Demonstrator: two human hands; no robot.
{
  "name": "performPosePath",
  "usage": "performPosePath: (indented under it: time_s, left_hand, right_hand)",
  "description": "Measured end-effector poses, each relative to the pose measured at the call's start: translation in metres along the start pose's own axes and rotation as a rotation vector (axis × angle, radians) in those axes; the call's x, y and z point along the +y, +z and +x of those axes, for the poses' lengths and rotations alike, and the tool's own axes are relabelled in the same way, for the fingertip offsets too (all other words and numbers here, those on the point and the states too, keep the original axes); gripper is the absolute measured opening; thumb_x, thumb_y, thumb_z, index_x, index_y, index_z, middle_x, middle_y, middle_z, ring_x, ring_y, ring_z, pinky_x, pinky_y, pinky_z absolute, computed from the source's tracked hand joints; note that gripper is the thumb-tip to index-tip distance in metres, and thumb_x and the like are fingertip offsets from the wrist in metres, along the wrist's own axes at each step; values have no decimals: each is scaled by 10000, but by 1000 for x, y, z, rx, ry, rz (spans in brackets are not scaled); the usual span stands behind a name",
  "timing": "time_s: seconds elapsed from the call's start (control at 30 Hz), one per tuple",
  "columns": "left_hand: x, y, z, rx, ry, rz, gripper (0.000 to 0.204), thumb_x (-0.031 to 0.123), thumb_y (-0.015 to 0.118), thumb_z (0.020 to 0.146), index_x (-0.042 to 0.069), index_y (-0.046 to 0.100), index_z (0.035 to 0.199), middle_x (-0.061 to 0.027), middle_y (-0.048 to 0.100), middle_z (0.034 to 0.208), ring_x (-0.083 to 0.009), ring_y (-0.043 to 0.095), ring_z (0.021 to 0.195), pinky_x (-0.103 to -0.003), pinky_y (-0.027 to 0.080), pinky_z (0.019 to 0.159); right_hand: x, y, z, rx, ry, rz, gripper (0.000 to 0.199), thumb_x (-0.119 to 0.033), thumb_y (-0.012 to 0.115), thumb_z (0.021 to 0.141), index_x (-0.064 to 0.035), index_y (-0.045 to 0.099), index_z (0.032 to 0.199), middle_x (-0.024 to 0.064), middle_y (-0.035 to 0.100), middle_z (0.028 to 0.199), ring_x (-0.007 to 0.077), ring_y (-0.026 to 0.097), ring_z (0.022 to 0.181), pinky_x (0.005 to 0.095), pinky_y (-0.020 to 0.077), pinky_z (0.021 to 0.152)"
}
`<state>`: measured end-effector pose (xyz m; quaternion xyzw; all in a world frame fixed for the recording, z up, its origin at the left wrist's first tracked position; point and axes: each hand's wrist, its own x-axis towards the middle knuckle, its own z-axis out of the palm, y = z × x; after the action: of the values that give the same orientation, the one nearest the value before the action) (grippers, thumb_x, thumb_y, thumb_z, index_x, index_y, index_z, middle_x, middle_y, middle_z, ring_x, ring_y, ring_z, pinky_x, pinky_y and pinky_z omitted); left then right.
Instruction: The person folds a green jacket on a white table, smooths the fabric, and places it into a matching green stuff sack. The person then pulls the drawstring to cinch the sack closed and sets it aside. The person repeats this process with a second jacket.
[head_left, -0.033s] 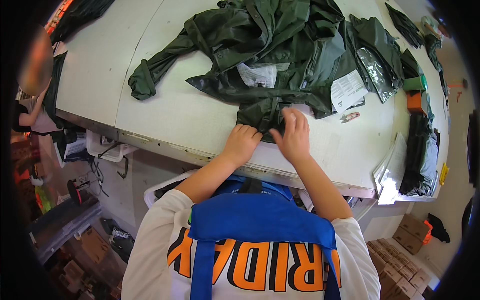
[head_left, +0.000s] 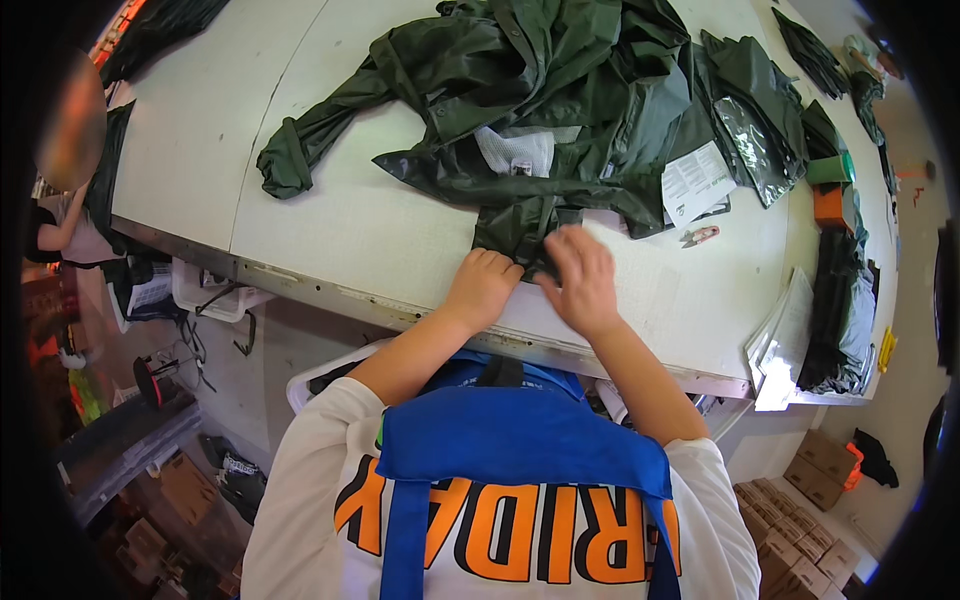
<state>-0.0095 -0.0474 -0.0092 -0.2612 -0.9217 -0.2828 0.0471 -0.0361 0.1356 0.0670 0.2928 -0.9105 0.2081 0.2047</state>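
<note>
A dark green, shiny rain jacket (head_left: pixel 560 90) with snap buttons lies bunched on the white table. A folded flap of the same green material (head_left: pixel 512 225) reaches down toward the near table edge. At the flap's lower left corner, my left hand (head_left: pixel 484 288) is closed on the material, fingers bent and pressed together. My right hand (head_left: pixel 584 280) lies over the flap's right side, its fingers stretched and slightly apart, the thumb toward the left hand. White mesh lining (head_left: pixel 515 152) shows inside the jacket. What lies beneath my right fingers is hidden.
Right of the jacket are a printed white sheet (head_left: pixel 697 182), small thread snips (head_left: pixel 700 236) and folded green garments in clear plastic (head_left: pixel 755 150). Papers (head_left: pixel 783 335) overhang the table's right front edge. Another person's arm (head_left: pixel 62 228) shows at far left. Cardboard boxes (head_left: pixel 800 530) stand lower right.
My right hand has shifted a little left and down over the flap, its fingers now lower on the material. My left hand and the jacket stay in place.
</note>
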Motion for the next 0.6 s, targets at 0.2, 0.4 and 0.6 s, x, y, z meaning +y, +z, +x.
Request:
performPosePath:
  time_s: [0.2,0.4,0.6]
  left_hand:
    - [-3,-8,19,-358,-232,-182,137,151,574,855,68,526,953,-146,636,775,-340,610,724,-414,435,734]
    - [2,-17,36,-306,-314,-63,125,171,559,851,60,524,897,-136,613,801,-315,590,774,-421,415,779]
    - [25,-1,17,5,-33,51,164,185,614,791,59,575,889,-90,585,901,-259,546,909,-385,390,848]
  right_hand:
    - [18,21,-36,-455,68,123,405,-207,705,728,-95,598,1102,52,595,1044,239,557,961,379,423,850]
    - [24,36,-36,-321,-132,162,297,-154,672,715,-88,644,1003,18,621,914,213,567,861,348,441,788]
    - [41,38,-19,-423,134,520,223,-57,652,709,-54,646,932,114,631,853,317,584,832,410,469,740]
